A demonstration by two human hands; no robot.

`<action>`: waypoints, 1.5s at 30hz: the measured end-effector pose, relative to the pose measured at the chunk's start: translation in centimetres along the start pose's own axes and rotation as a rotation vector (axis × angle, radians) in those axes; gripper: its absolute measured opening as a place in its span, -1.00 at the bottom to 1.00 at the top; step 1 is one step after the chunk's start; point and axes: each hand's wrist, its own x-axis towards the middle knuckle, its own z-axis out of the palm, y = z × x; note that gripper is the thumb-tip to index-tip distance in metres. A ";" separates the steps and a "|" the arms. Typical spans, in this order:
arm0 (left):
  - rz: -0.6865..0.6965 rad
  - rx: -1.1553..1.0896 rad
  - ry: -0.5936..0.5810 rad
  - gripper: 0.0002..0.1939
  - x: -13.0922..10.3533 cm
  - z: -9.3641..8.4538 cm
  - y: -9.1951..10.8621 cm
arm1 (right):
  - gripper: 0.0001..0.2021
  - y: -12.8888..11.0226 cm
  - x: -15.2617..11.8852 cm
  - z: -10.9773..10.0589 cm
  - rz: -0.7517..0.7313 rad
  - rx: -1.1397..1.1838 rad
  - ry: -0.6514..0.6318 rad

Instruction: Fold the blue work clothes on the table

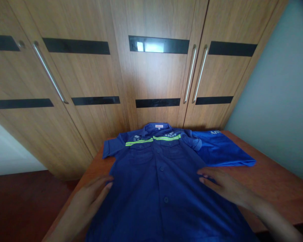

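A dark blue short-sleeved work shirt point(141, 181) lies front side up, its collar toward the cabinet. Yellow-green reflective strips cross its chest above the pockets, and buttons run down the middle. At the shirt's left edge is my left hand point(90, 193), fingers stretched out and apart from the thumb. My right hand point(219, 183) is over the right side edge, its fingers also extended with a gap at the thumb. Neither hand grips the cloth; whether the fingertips touch it I cannot tell. Beyond my right hand lies a folded bright blue garment point(222, 149), partly under the shirt's right sleeve.
The reddish-brown table point(274, 188) carries both garments. Behind it stands a wooden cabinet point(156, 77) with black strips and long metal handles. A pale wall point(274, 101) rises on the right, and a dark red floor point(27, 205) shows at lower left.
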 end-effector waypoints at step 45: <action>0.476 0.040 -0.290 -0.64 14.5 11.4 7.2 | -0.52 -7.5 12.1 10.8 0.236 0.266 0.314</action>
